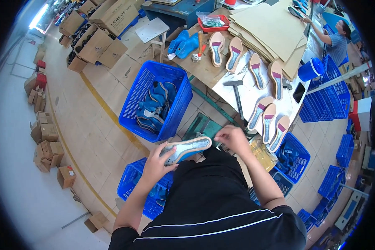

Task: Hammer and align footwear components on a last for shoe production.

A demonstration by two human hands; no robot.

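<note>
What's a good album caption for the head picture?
Left hand holding a pale-rimmed shoe sole, right hand nearby, more soles beside a hammer.

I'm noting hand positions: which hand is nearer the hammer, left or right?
Right. The right hand is just below the handle end of the hammer in the picture, apart from it; the left hand, gripping a shoe, is farther off, lower and to the left.
</note>
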